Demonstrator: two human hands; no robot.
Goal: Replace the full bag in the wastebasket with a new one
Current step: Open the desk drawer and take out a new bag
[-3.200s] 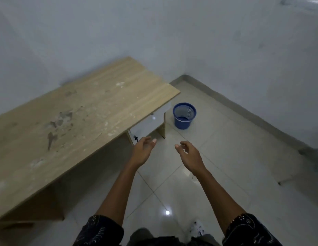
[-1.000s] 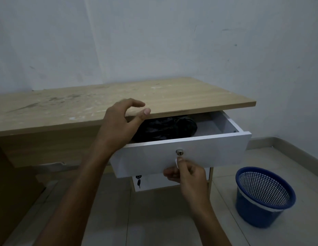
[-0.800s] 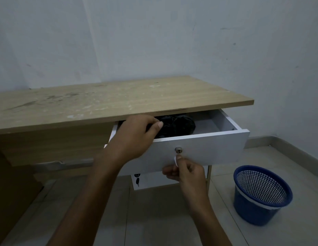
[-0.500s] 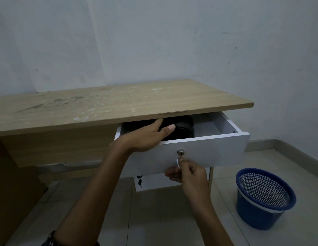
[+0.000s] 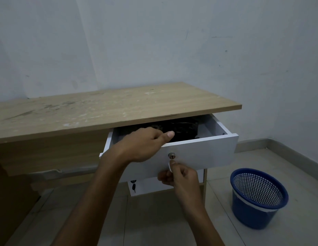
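My left grip reaches over the front edge of the white drawer at the centre of the frame, thumb stretched out flat along the rim; my fingers dip inside toward the black bags and are hidden there, so I cannot tell whether they have closed on anything. My right grip sits just below the drawer front, curled and pinching a small white tab between thumb and forefinger, right under the round metal lock.

The drawer stands pulled out from under the wooden table, which runs from the left edge to right of centre. The black bags lie crumpled toward the back of the drawer, in shadow under the tabletop.

The blue mesh wastebasket stands upright on the tiled floor at the lower right of the frame, well apart from both my grips, near the table's right leg. A thin white strip shows around its wall below the rim. Beneath the open drawer a second white front carries a small key hanging from its lock.
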